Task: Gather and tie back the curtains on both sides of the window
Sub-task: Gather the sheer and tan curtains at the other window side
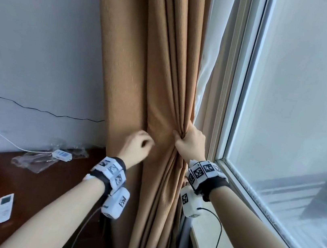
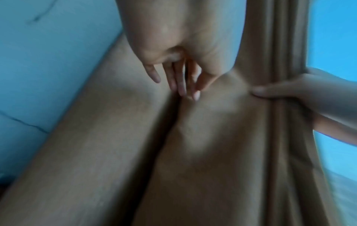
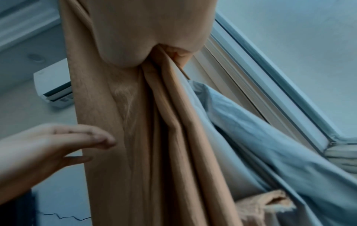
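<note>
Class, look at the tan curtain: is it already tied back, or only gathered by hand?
Only gathered: the right hand grips the curtain's bunched folds, and no tie shows.

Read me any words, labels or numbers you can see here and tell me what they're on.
None can be read.
Remote: screen and button print too small.
White box: blue label blurred.
Air conditioner: front panel marks blurred.
Wrist bands: black-and-white square codes only, no words.

One tan curtain [image 1: 145,68], one white lining [image 1: 206,70], two hands, one remote control [image 1: 4,207], one window [image 1: 299,101].
</note>
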### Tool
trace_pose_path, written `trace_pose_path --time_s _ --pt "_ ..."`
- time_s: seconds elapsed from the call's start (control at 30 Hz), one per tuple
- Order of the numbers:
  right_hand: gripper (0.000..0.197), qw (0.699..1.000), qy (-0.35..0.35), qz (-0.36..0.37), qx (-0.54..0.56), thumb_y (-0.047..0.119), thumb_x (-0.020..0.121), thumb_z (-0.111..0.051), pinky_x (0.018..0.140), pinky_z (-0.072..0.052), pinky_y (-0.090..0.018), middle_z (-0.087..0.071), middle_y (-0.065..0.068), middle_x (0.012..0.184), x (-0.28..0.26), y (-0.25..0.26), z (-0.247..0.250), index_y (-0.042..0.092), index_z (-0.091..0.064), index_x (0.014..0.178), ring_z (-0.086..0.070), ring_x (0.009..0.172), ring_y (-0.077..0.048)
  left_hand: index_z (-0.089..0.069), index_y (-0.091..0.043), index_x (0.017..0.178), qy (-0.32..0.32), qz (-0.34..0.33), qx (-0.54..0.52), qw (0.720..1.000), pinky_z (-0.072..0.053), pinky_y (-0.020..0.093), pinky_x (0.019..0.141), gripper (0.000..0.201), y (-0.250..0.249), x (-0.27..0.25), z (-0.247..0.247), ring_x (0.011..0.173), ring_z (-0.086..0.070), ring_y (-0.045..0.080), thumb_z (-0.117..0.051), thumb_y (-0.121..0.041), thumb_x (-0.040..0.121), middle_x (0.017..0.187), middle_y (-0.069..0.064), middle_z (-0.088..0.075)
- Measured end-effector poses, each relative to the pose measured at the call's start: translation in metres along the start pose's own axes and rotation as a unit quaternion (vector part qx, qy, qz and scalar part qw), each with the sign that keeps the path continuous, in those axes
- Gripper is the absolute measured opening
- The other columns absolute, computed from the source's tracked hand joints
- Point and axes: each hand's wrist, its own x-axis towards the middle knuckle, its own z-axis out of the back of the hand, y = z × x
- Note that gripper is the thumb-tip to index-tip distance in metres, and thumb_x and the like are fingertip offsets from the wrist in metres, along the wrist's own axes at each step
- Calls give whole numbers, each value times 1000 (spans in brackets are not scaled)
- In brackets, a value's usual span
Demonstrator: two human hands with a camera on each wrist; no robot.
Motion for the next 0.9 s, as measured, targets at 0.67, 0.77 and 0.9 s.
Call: trace_pose_path --time_s 0.67,0.77,0.9 --pt "27 999 -44 -5 -15 10 79 -60 68 -45 -37 -65 -11 83 -4 0 -13 9 -57 106 -61 80 -37 -55 -3 90 -115 270 -63 954 -45 35 83 29 7 25 27 97 -60 40 -55 -32 95 101 23 -64" --pt "30 999 -48 -11 -17 11 78 -60 71 -48 -40 -66 -12 83 -2 3 -14 9 -57 107 -61 81 -38 -59 7 103 -71 218 -2 973 -43 40 81 40 -15 14 12 101 -59 44 -47 -31 99 104 29 -64" --pt "31 999 -52 -11 -12 10 76 -59 67 -44 -36 -64 -12 81 -2 5 -14 10 -57 106 -60 80 -38 -59 5 112 -14 181 25 983 -47 42 83 38 -42 9 1 102 -60 45 -44 -28 100 107 29 -64"
